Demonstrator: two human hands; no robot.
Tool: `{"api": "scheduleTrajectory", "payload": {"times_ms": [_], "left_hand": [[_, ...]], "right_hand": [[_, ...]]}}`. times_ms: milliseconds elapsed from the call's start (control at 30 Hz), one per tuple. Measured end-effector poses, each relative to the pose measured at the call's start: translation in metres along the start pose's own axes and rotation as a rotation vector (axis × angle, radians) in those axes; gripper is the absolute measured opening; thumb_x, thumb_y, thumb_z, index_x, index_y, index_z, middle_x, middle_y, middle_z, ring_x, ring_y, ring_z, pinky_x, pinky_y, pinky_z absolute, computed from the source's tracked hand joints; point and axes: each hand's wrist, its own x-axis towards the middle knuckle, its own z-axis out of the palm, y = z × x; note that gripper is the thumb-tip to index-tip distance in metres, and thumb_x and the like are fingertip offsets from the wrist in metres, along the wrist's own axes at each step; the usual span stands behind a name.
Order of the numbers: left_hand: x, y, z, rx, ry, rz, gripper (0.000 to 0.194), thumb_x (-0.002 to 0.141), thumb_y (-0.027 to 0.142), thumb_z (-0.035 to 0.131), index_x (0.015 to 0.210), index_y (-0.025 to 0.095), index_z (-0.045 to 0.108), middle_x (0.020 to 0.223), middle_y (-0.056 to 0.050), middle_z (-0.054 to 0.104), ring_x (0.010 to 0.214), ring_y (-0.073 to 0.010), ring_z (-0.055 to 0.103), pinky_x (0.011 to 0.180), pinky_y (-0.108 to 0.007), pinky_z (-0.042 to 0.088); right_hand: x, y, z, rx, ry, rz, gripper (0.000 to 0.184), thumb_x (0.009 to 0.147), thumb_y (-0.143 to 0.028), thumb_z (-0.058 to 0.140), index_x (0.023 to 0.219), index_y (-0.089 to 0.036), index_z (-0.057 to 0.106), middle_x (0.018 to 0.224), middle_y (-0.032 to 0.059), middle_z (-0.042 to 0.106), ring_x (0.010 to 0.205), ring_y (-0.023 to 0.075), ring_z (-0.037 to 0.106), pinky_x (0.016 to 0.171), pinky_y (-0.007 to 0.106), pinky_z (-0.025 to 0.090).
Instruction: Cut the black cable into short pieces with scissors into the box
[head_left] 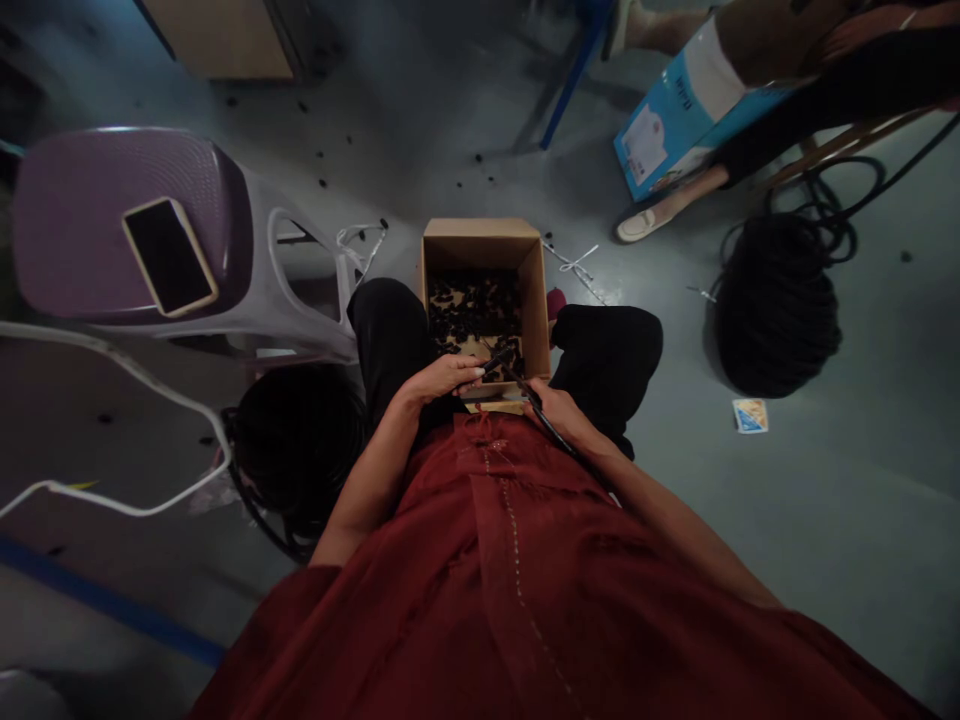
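Observation:
My left hand (444,378) is closed, thumb and fingers pinched round a dark slim piece (491,362) whose kind I cannot make out. To its right, my right hand (555,408) grips a black cord (553,432), which trails back along my forearm. The front ends of both dark things come close together above the near side of an open cardboard box (534,300). Many small black pieces (472,300) lie scattered on the box's bottom. The box stands between my knees.
A purple-topped stool (67,220) with a phone (171,257) stands at left. Coiled black cord (292,440) lies below it, and another black bundle (780,310) sits at right. A blue-and-white carton (667,125) stands beside another person's leg (679,200). A white cable (150,375) crosses the left.

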Motion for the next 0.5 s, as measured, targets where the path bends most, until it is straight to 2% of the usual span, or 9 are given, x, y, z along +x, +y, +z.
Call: {"api": "scheduleTrajectory", "payload": {"times_ms": [500], "left_hand": [[0.0007,-0.0006,0.0010,-0.034,-0.029,0.002,0.038,0.078,0.039,0.054,0.103,0.011,0.059,0.071,0.000,0.054,0.048,-0.0026,0.039,0.045,-0.017,0.030]], "right_hand": [[0.0003,0.0016,0.0033,-0.047,0.041,0.008,0.019,0.077,-0.028,0.043,0.093,-0.022,0.052,0.074,0.0024,0.062,0.064,0.0152,0.055,0.058,0.021,0.034]]}}
